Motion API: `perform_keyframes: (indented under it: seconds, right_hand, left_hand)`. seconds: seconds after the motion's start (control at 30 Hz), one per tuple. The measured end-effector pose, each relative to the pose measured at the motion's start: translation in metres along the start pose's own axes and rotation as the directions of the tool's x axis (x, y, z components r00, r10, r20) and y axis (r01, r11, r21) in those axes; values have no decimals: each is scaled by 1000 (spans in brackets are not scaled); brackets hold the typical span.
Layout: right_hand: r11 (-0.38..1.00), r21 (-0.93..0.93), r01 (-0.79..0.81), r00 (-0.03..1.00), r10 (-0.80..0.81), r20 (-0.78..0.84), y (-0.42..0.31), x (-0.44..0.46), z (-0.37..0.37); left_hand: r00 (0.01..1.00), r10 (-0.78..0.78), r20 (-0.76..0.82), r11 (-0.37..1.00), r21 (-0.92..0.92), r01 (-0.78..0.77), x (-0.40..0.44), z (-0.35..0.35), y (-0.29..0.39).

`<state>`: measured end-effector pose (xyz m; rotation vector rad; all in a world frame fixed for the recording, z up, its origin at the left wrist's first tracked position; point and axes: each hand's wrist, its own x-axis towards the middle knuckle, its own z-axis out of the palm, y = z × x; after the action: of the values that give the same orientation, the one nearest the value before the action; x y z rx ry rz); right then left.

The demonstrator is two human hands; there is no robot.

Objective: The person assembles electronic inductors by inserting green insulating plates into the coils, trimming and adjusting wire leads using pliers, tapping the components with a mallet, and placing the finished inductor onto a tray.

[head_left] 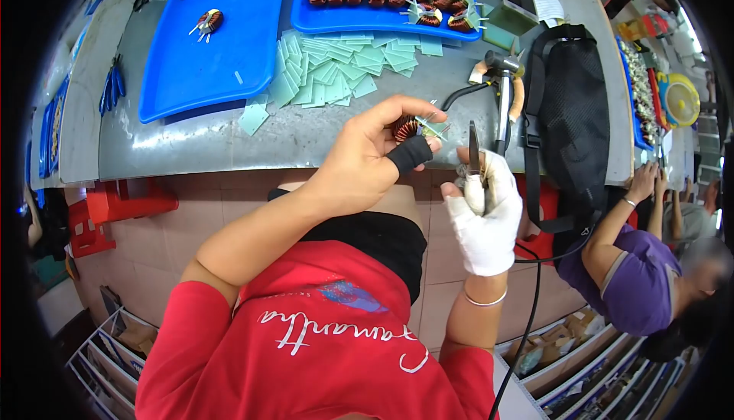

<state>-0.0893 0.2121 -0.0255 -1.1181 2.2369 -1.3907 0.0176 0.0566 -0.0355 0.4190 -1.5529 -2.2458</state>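
My left hand [371,152], with a black wrap on its thumb, is closed around a copper-wound toroidal coil [406,128]. A pale green plate [434,128] sits against the coil, with thin wire leads sticking out past it. Just to the right, my white-wrapped right hand [485,213] grips a tool with a dark, pointed metal blade [473,148] and a white-wrapped handle; its exact kind is unclear. The blade points up and stands apart from the coil. Both hands are over the front edge of the metal workbench [199,148].
Loose green plates [329,68] are heaped mid-bench. Behind stand a blue tray [214,76] with a single coil [208,24] and another blue tray [367,18] of plated coils. A hammer [502,99], pliers and a black bag [566,114] lie right. A co-worker [634,275] sits far right.
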Motion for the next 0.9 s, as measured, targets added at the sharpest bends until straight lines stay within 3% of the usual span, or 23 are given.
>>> perform_keyframes:
  seconds: [0.07,0.13,0.3,0.37,0.43,0.5,0.6,0.63,0.67,0.7,0.73,0.8,0.9]
  right_hand:
    - [1000,7,23,1000,-23,-3,3,1,-8]
    - [971,-157,183,981,-171,89,-4,6,-16]
    - [985,-149,90,977,-57,207,-17,13,-23]
    - [943,-219,249,945,-187,267,-17,18,-26]
    - [947,-211,243,939,-175,295,-16,19,-28]
    - [949,-206,238,932,-164,322,-19,22,-31]
    - [964,-201,173,907,-77,413,-18,24,-34]
    - [987,-90,136,906,-87,414,-9,23,-32]
    - [995,23,98,907,-99,410,-2,21,-29]
    - [995,21,94,909,-94,405,3,20,-27]
    - [994,64,87,912,-106,396,6,19,-26]
    - [992,104,78,915,-113,387,5,19,-25]
    - [989,-10,146,926,-134,354,-7,22,-26]
  left_hand:
    - [1000,-10,18,1000,14,10,-1,-2,4]
    - [999,-24,37,999,29,23,-2,-2,7]
    - [998,-1,58,1000,29,-1,-4,-2,12]
    - [996,39,86,994,98,-47,-4,-6,10]
    - [991,75,115,982,163,-93,-5,-11,11]
    - [991,1,134,980,199,-27,-5,-13,16]
    - [993,25,114,986,160,-43,-4,-13,11]
    - [993,23,118,986,160,-42,-4,-14,7]
    - [983,105,153,973,191,-133,-3,-17,2]
    - [964,184,191,950,216,-224,-2,-18,0]
    - [963,183,196,951,213,-224,-3,-18,0]
    - [990,64,122,990,114,-78,-5,-16,3]
    - [995,75,71,991,108,-82,-5,-12,4]
